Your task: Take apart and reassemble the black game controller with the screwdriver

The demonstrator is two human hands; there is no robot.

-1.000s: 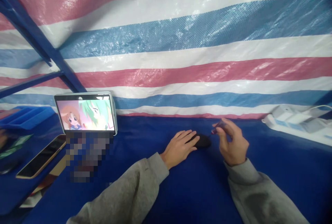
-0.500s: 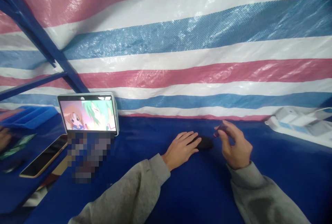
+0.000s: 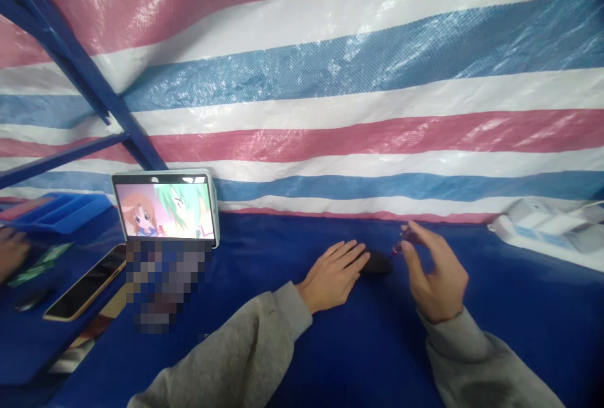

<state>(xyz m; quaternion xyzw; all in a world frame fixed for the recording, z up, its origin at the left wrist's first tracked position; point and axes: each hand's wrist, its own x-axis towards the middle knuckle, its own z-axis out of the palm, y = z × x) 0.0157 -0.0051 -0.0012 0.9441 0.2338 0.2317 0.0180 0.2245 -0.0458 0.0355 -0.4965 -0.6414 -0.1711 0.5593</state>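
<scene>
My left hand (image 3: 332, 276) lies palm down on the blue table, fingers stretched out over the left end of a black oval object that looks like a computer mouse (image 3: 378, 262). The mouse's other end shows beyond the fingertips. To the right of it, my right hand (image 3: 438, 276) is raised slightly, thumb and forefinger pinched on a small dark, partly see-through piece with a red tip (image 3: 401, 241). Its exact kind is too small to tell.
A tablet (image 3: 166, 208) playing a cartoon leans by the striped sheet (image 3: 340, 137). A phone (image 3: 87, 282), a blue tray (image 3: 70, 213) and another person's hand (image 3: 12, 254) are at left. A white power strip (image 3: 523, 238) with plugs lies at right. A blurred patch hides something below the tablet.
My right hand has shifted a little to the right and tilted, still pinching the small piece. My left hand stays on the mouse. The whole view has swung slightly.
</scene>
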